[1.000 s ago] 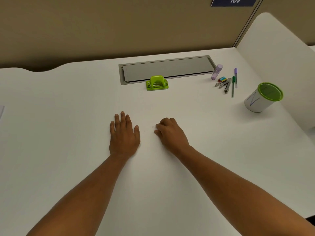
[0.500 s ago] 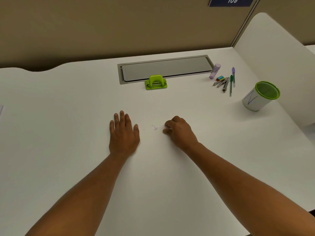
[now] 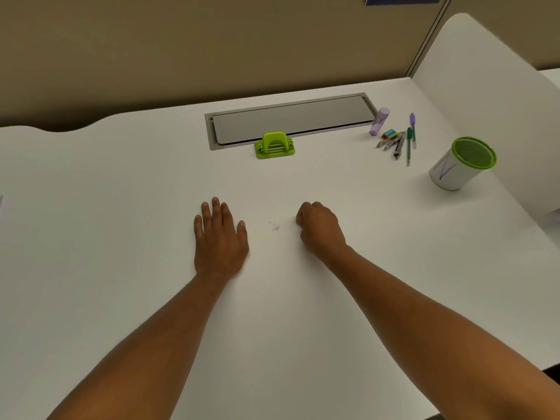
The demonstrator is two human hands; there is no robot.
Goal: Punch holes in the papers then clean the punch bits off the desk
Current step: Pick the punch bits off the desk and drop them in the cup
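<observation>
A few tiny paper punch bits point(image 3: 274, 226) lie on the white desk point(image 3: 121, 183) between my two hands. My left hand point(image 3: 218, 237) rests flat, palm down, fingers together, just left of the bits. My right hand point(image 3: 319, 228) sits to their right with its fingers curled under; whether it holds bits is hidden. The lime-green hole punch point(image 3: 274, 145) stands farther back, at the front edge of the grey cable hatch point(image 3: 291, 118). An edge of paper point(image 3: 1, 204) shows at the far left border.
At the back right lie a lilac glue stick point(image 3: 378, 121), a small eraser point(image 3: 389, 134), metal clips point(image 3: 392, 143) and two pens point(image 3: 410, 137). A white cup with a green rim point(image 3: 462, 163) stands beside the white side divider point(image 3: 491, 95).
My right hand has slid to the right across the desk, uncovering the punch bits that it was on. My left hand has stayed flat in place.
</observation>
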